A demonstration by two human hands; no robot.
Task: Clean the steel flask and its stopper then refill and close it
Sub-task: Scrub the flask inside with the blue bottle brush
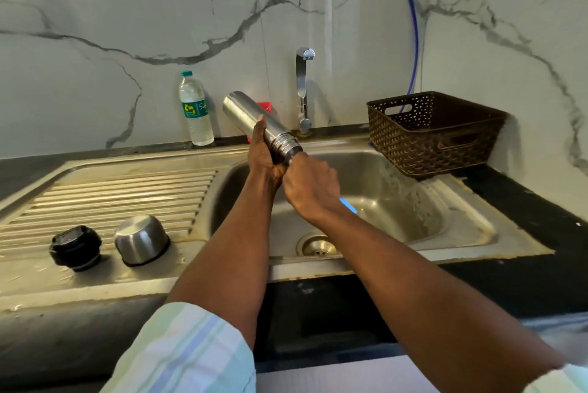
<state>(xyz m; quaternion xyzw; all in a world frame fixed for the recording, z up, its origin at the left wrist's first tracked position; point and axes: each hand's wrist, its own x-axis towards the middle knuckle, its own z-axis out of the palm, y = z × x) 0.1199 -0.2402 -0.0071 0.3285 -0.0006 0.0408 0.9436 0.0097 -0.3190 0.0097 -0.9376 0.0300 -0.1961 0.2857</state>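
Left hand (265,155): fingers wrapped round flask (259,120), held tilted, mouth down over sink (445,233). Right hand (310,184): fingers curled at flask mouth, contents hidden. Stopper (75,248) near left.

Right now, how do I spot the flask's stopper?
Find the sink's ribbed drainboard, left of the basin. At its near edge sit two items. The stopper is the black ridged one on the left; its neighbour is a shiny steel cup.

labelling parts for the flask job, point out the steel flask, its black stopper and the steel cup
steel flask (245,109): head view, on its bare body.
black stopper (75,247): head view, on its top.
steel cup (141,238): head view, on its upturned side.
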